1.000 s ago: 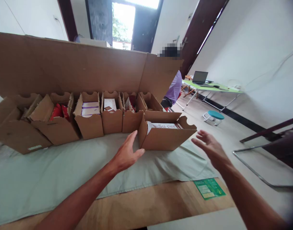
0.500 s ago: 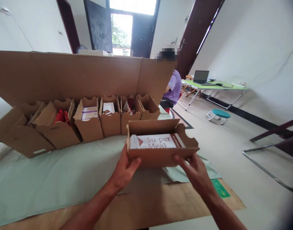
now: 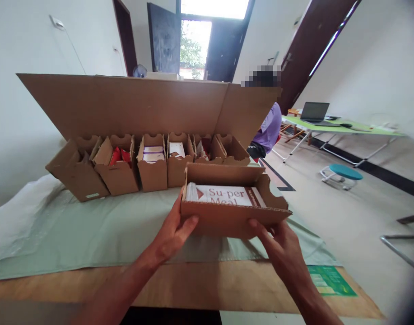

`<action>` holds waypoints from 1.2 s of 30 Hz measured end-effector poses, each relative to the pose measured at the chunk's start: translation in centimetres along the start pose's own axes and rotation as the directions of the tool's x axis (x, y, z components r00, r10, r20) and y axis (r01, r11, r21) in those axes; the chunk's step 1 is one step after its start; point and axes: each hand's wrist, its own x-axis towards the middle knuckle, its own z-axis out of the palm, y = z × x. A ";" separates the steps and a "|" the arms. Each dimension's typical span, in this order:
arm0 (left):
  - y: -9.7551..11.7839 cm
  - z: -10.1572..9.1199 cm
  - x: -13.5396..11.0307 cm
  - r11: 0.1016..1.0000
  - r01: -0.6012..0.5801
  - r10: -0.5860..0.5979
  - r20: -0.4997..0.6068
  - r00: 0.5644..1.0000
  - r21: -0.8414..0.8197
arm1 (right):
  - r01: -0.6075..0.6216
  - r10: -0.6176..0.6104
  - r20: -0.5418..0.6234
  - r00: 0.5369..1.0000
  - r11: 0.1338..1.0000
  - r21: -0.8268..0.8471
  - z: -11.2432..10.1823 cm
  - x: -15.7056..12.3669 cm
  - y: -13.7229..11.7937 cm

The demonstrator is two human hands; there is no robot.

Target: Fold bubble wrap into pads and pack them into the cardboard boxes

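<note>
Left hand (image 3: pixel 169 235), right hand (image 3: pixel 281 243), fingers (image 3: pixel 190 223) gripping cardboard box (image 3: pixel 223 221); white pack (image 3: pixel 223 194) inside

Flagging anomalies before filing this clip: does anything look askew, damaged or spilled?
Nothing looks spilled. The carton held by the left hand and right hand is turned crosswise to the row of cartons, some of which look ragged-edged, perhaps hand-cut.

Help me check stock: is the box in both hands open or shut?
Open: the box has nothing covering its top; a white pack shows inside.
</note>
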 end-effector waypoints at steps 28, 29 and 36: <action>-3.5 -3.2 -4.1 0.981 0.144 -0.124 -0.153 0.980 0.129 | 0.124 -0.110 0.223 0.968 0.991 -0.047 2.9 -3.0 4.0; -3.8 -3.2 -4.4 0.979 0.159 -0.140 -0.153 0.978 0.124 | 0.156 -0.141 0.263 0.954 0.987 -0.038 2.1 -2.9 4.6; -5.7 -3.5 -6.7 0.943 0.290 -0.258 -0.191 0.947 0.162 | 0.208 -0.282 0.532 0.799 0.958 0.195 0.8 3.3 8.2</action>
